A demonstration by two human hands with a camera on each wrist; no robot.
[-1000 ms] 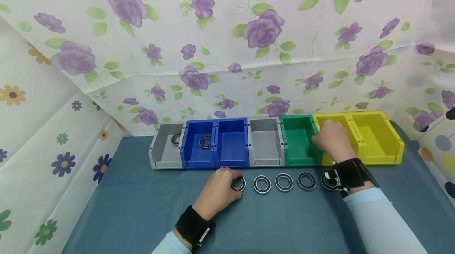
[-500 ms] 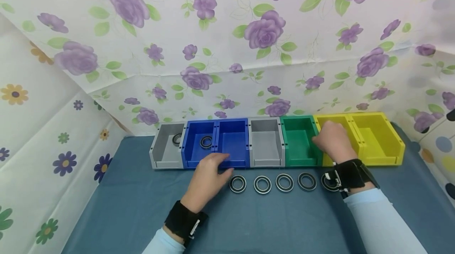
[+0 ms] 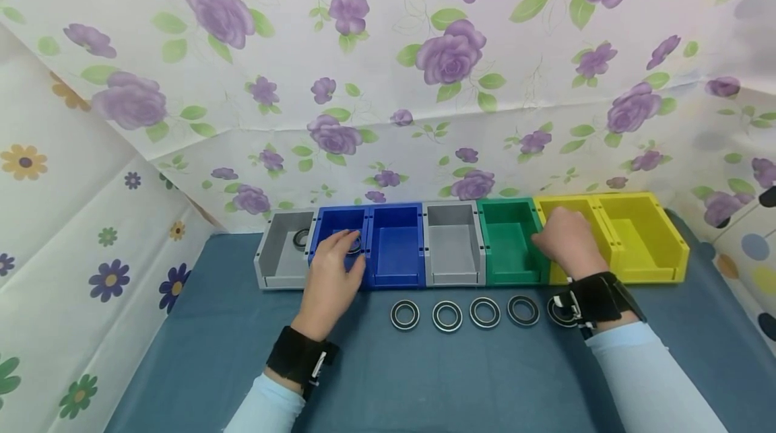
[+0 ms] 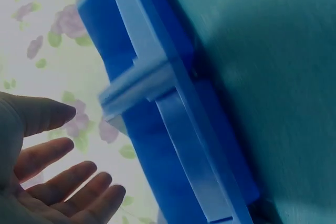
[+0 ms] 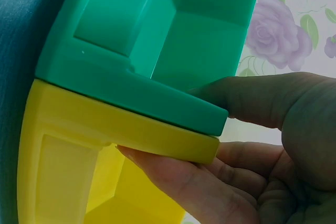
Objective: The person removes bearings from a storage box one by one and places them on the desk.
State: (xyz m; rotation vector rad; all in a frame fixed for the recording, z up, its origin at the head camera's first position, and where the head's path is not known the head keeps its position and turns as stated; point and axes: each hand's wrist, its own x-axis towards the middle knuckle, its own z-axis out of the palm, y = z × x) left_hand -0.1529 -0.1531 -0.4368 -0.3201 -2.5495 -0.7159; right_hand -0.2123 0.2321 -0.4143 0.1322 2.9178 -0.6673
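My left hand (image 3: 330, 275) is over the left blue bin (image 3: 324, 215), its fingers relaxed and holding nothing. Partly hidden behind those fingers is a bearing (image 3: 357, 245) inside that bin. In the left wrist view the fingers (image 4: 79, 182) are spread apart, beside the blue bins' walls. My right hand (image 3: 568, 239) pinches the touching side walls of the green bin (image 3: 508, 239) and the left yellow bin (image 3: 560, 273). The right wrist view shows the thumb inside the green bin (image 5: 210, 35) and a finger inside the yellow one (image 5: 58, 182).
Several bearings lie in a row on the blue cloth, from one bearing (image 3: 405, 315) to another (image 3: 560, 312) partly under the right wrist strap. The left grey bin (image 3: 285, 281) holds a bearing (image 3: 300, 239). Another blue bin (image 3: 397, 244), grey bin (image 3: 453, 244) and yellow bin (image 3: 639, 238) complete the row.
My left hand has let go of the leftmost bearing in the row on the cloth and moved left and up over the left blue bin. The right hand stays put.
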